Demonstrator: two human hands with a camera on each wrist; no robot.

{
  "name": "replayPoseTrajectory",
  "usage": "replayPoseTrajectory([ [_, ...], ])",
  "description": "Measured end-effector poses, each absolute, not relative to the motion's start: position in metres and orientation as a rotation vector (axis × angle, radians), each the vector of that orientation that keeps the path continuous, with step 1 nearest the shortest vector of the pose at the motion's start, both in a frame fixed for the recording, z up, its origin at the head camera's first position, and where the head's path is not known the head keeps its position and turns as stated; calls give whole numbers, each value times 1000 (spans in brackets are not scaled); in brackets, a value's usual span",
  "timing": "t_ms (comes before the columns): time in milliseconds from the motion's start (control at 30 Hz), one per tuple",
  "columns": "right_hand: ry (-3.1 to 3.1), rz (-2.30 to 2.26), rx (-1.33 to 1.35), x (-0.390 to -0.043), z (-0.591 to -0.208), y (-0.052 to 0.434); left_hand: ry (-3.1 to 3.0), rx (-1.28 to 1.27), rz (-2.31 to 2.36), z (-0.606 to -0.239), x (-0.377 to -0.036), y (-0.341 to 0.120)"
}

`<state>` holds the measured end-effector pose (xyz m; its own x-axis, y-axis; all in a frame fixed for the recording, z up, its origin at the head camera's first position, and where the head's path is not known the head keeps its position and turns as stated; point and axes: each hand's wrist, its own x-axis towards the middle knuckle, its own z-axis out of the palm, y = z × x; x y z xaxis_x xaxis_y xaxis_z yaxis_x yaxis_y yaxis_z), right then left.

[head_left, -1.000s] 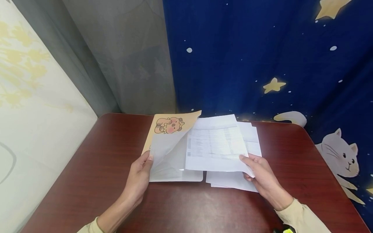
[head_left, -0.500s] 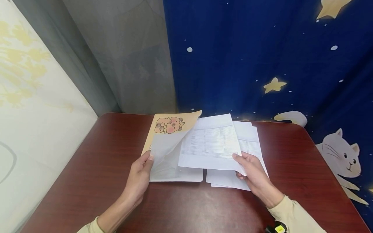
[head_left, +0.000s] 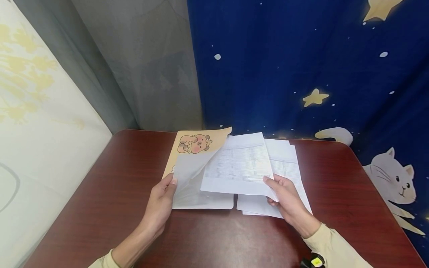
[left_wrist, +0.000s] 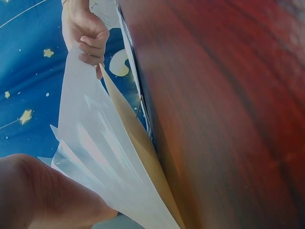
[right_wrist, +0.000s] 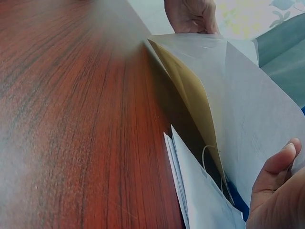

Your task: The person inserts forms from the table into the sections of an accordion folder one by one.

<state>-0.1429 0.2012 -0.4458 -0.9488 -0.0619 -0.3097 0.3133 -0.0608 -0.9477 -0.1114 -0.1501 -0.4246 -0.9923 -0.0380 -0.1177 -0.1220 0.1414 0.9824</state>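
Printed sheet held at mouth of open folder, far middle of table.
Left hand pinched the clear front flap of the tan cartoon folder, lifting it open. Right hand pinched the near right corner of a printed sheet, its left edge over the folder's opening. Paper stack lay just right of the folder on the red-brown table.

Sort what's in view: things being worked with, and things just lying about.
In use:
left hand holding the folder open
right hand pinching a printed sheet

Lying about:
paper stack
table
star curtain
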Motion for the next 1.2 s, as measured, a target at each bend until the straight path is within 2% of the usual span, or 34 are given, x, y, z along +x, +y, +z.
replayPoseTrajectory([
  [1200, 1935, -2104, 277, -148, -452, 174, 2325, -145, 2007, -422, -112, -150],
])
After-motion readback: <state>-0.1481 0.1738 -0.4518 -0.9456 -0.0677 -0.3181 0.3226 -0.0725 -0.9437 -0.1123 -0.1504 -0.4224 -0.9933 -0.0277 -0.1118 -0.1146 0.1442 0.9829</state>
